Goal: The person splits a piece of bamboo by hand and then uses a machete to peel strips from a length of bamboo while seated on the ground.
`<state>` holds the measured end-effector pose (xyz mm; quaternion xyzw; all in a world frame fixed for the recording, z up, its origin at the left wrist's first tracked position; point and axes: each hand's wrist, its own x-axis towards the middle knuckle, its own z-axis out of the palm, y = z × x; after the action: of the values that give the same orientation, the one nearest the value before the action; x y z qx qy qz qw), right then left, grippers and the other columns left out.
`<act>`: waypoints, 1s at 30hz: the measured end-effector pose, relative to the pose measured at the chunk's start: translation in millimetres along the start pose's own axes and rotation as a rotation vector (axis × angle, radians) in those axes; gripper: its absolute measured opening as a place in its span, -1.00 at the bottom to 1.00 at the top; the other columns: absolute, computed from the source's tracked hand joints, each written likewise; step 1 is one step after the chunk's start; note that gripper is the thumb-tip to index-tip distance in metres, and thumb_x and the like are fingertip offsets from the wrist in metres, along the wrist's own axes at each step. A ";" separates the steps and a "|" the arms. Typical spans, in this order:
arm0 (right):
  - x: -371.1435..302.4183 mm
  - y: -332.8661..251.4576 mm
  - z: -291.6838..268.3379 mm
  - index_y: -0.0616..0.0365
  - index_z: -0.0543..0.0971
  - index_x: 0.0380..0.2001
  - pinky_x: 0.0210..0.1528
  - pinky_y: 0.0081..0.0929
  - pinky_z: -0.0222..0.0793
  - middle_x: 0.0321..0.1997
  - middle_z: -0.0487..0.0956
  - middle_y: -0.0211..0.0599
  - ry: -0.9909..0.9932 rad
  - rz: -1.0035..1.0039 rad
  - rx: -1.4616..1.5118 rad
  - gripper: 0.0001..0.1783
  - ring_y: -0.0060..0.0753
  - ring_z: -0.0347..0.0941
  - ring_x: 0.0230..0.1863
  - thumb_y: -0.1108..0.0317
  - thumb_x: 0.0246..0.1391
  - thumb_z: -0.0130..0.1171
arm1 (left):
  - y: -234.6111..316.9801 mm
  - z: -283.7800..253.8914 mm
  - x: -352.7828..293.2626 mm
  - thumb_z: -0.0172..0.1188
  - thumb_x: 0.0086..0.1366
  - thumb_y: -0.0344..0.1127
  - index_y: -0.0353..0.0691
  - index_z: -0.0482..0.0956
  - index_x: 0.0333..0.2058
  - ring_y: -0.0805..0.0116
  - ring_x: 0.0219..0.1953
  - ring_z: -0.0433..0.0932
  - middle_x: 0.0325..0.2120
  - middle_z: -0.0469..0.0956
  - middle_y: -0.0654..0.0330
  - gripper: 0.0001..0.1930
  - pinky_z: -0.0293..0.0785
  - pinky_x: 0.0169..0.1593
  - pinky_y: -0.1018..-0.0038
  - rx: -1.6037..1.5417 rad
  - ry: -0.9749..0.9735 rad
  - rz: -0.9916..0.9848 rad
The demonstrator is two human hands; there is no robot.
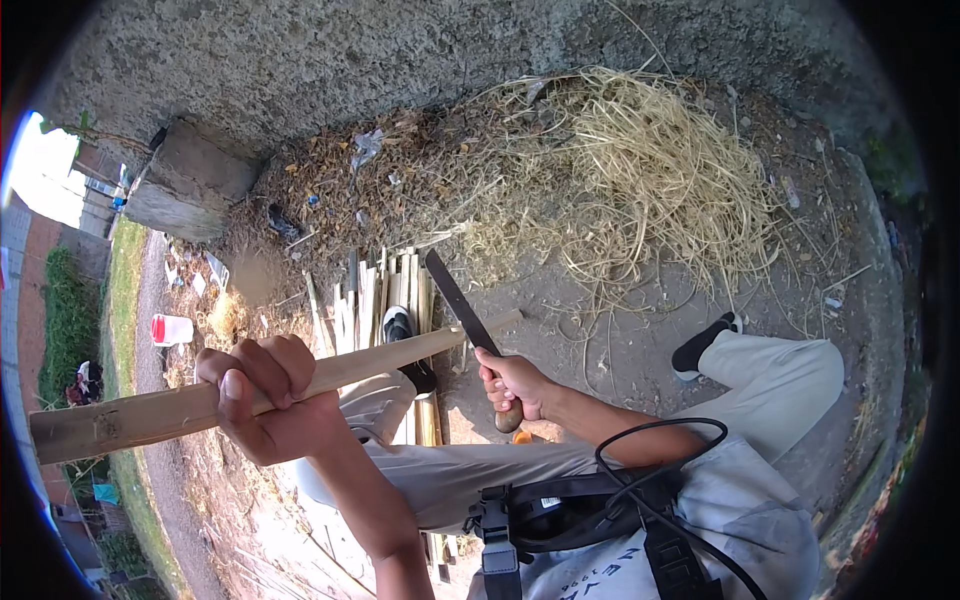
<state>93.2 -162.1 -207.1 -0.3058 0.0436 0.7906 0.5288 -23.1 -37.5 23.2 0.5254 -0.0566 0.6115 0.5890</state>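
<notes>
Evidently, the left hand (pixel 268 398) is wrapped around a long bamboo strip (pixel 388 354) that crosses before the slat pile (pixel 376 298), and the right hand (pixel 515 385) clasps a knife (pixel 458 300) right of that pile. The strip looks stiff and light, probably best gripped well away from the blade. Dark lettering marks the shirt (pixel 600 566).

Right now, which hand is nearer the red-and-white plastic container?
Left: the left hand is just below and right of the container in the picture; the right hand is much farther right.

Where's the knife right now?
Near the middle of the head view, the knife is in the right grip, in the picture crossing the pale strip that the left grip holds.
</notes>
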 end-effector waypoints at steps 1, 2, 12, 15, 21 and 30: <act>0.5 -3.4 -7.5 -0.01 0.30 -0.57 -0.68 -0.65 0.03 -0.73 0.13 -0.69 0.051 -0.042 0.022 -0.58 -0.76 -0.03 -0.78 -0.04 0.24 -0.02 | -2.3 -5.3 2.9 -0.05 0.16 -0.42 -0.19 0.26 -0.49 0.56 -0.84 -0.08 -0.83 0.07 0.30 -0.92 -0.09 -0.78 0.58 -0.009 -0.012 0.018; 3.1 -9.0 -14.1 -0.02 0.30 -0.58 -0.67 -0.64 0.04 -0.74 0.13 -0.70 0.100 -0.085 0.045 -0.58 -0.76 -0.03 -0.78 -0.04 0.23 -0.01 | -3.0 -11.7 8.1 -0.05 0.15 -0.43 -0.19 0.25 -0.50 0.55 -0.84 -0.07 -0.83 0.07 0.30 -0.92 -0.08 -0.77 0.58 -0.008 0.020 0.011; -17.0 -67.0 -43.5 0.18 0.39 -0.34 -0.47 -0.61 0.38 -0.14 0.54 0.03 0.561 -0.601 0.190 -0.56 -0.64 0.21 -0.63 0.01 0.05 0.25 | 36.9 -54.8 2.9 0.01 0.04 -0.32 -0.09 0.19 -0.54 0.48 -0.77 0.08 -0.83 0.10 0.27 -0.85 0.08 -0.60 0.53 -0.111 0.202 0.120; -41.2 -97.3 -18.0 0.35 0.44 -0.21 -0.48 -0.61 0.36 -0.21 0.56 -0.01 0.477 -0.845 0.314 -0.48 -0.62 0.23 -0.61 0.06 0.04 0.28 | 25.5 -53.6 -0.6 0.02 -0.03 -0.28 -0.08 0.18 -0.53 0.44 -0.72 0.13 -0.82 0.11 0.27 -0.83 0.13 -0.53 0.50 -0.097 0.293 0.118; -82.0 -152.2 -14.0 0.23 0.50 -0.29 -0.46 -0.64 0.35 -0.34 0.55 -0.34 0.438 -1.107 0.429 -0.78 -0.65 0.23 -0.59 0.34 0.07 0.26 | -25.0 -75.1 -11.0 0.02 -0.27 -0.34 -0.11 0.17 -0.54 0.32 -0.58 0.20 -0.79 0.14 0.24 -0.75 0.20 -0.30 0.43 -0.548 0.352 -0.138; -157.8 -207.7 -2.1 0.18 0.48 -0.37 -0.41 -0.73 0.33 -0.37 0.55 -0.38 0.135 -1.392 0.352 -0.94 -0.72 0.25 -0.59 0.44 0.13 0.15 | -97.9 -81.5 -47.4 -0.04 0.10 -0.25 -0.21 0.29 -0.24 0.13 -0.13 0.41 -0.21 0.43 -0.04 -0.74 0.27 0.09 0.05 -0.119 0.697 -1.345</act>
<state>313.3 -199.8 -72.4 -0.2213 -0.0020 0.2309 0.9475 -5.4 16.6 -100.1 0.1903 0.4323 0.2470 0.8461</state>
